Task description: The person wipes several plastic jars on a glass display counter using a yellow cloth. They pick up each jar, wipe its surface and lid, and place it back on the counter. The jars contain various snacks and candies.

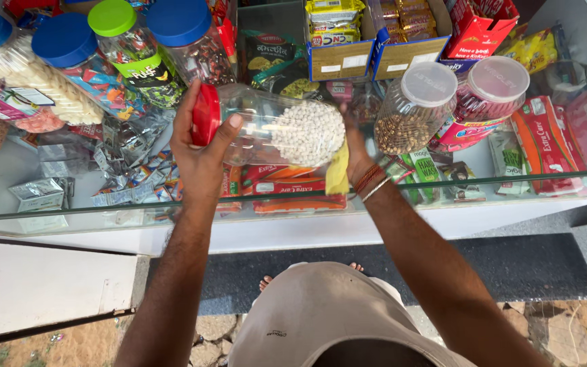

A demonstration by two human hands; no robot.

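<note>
A clear plastic jar with a red lid lies on its side above the glass counter. Small white round candies fill its bottom end. My left hand grips the jar at the lid end, thumb over the neck. My right hand is at the jar's bottom end, partly hidden behind it, and presses a yellow cloth against the jar. Thread bands and a bangle circle my right wrist.
Jars with blue and green lids stand at the back left. Two clear-lidded jars stand to the right. Cardboard boxes of snack packets sit behind. Sachets and packets lie under the glass. The counter's front edge runs across the middle.
</note>
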